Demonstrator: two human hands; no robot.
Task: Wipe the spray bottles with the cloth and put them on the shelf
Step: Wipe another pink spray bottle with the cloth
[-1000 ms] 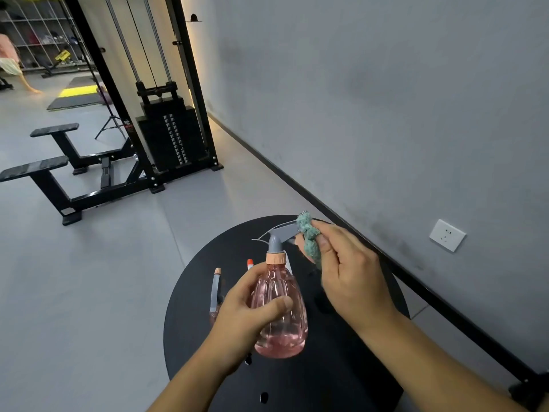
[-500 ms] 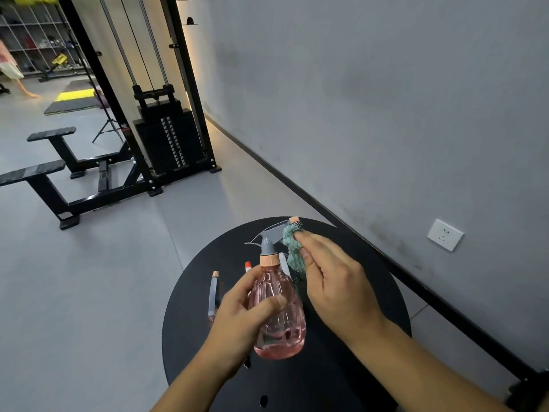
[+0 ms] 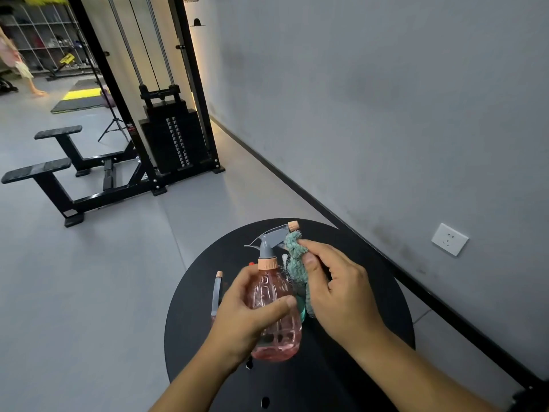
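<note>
My left hand (image 3: 248, 315) grips a pink see-through spray bottle (image 3: 274, 295) with a grey trigger head and a peach collar, upright above the round black table (image 3: 380, 292). My right hand (image 3: 335, 289) holds a teal cloth (image 3: 295, 260) pressed against the bottle's right side, just below the nozzle. The grey head of a second spray bottle (image 3: 216, 292) shows to the left of my left hand; its body is hidden. A small red tip (image 3: 251, 264) peeks out behind my left fingers.
The grey wall with a white socket (image 3: 449, 239) runs along the right. A black cable weight machine (image 3: 166, 126) and its benches (image 3: 44, 171) stand on the grey floor beyond the table. A wire shelving unit (image 3: 44, 37) and a person's leg (image 3: 26, 75) are far at the back left.
My right hand has drawn the cloth down from the nozzle tip to the bottle's neck and shoulder. The bottle has stayed in my left hand.
</note>
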